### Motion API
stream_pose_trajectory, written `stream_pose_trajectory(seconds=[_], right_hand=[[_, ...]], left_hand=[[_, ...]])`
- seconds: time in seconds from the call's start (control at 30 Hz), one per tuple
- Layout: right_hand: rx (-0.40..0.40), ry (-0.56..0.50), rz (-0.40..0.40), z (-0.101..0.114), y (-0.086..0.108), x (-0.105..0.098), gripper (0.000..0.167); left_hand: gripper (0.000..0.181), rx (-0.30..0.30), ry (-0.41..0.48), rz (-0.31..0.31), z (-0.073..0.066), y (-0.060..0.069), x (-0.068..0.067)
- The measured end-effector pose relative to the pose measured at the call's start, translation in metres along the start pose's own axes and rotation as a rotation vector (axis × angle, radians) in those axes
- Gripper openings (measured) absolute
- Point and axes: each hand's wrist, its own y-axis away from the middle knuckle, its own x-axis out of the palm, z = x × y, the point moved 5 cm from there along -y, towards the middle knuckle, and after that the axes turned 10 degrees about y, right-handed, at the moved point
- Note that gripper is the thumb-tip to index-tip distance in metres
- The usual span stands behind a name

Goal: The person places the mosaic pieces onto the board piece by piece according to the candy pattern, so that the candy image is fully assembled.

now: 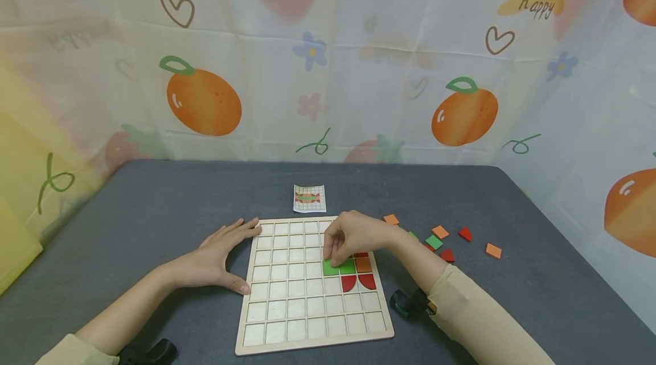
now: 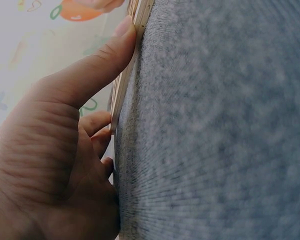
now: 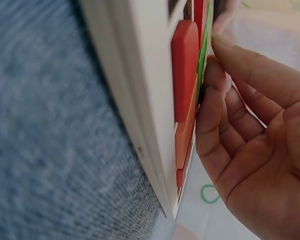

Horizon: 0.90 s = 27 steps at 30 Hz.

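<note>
A wooden grid board (image 1: 315, 342) lies on the dark table. My left hand (image 1: 207, 262) is spread at its left side, fingertips at the upper left corner and thumb on the left edge; the left wrist view shows the thumb (image 2: 97, 62) against that edge. With bent fingers, my right hand (image 1: 356, 234) pinches a green tile (image 1: 329, 269) at a grid cell. A second green tile (image 1: 347, 266), an orange tile (image 1: 363, 264) and two rounded red pieces (image 1: 348, 283) sit beside and below it. Part of a red piece (image 3: 185, 70) shows in the right wrist view.
Above the board lies a small pattern card (image 1: 310, 199). Loose orange, green and red pieces (image 1: 434, 242) are scattered right of the board, partly behind my right forearm. A printed cloth (image 1: 328, 97) hangs behind the table, and a yellow object (image 1: 17, 245) stands at far left.
</note>
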Motion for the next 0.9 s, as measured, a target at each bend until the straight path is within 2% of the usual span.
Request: stream_pose_trajectory(seconds=[0.17, 0.4, 0.7, 0.9], right_hand=[[0.002, -0.002, -0.025, 0.0, 0.001, -0.003, 0.009], [0.023, -0.04, -0.099, -0.005, 0.011, -0.018, 0.014], [0.058, -0.034, -0.164, -0.025, 0.035, -0.039, 0.024], [0.137, -0.052, -0.181, -0.046, 0.051, -0.047, 0.022]], left_hand=[[0.107, 0.004, -0.004, -0.001, 0.001, 0.0, 0.0], [0.107, -0.002, -0.007, 0.001, 0.003, -0.001, 0.0], [0.106, 0.002, -0.007, 0.002, 0.003, -0.001, 0.001], [0.107, -0.007, -0.007, -0.004, 0.0, 0.0, 0.0]])
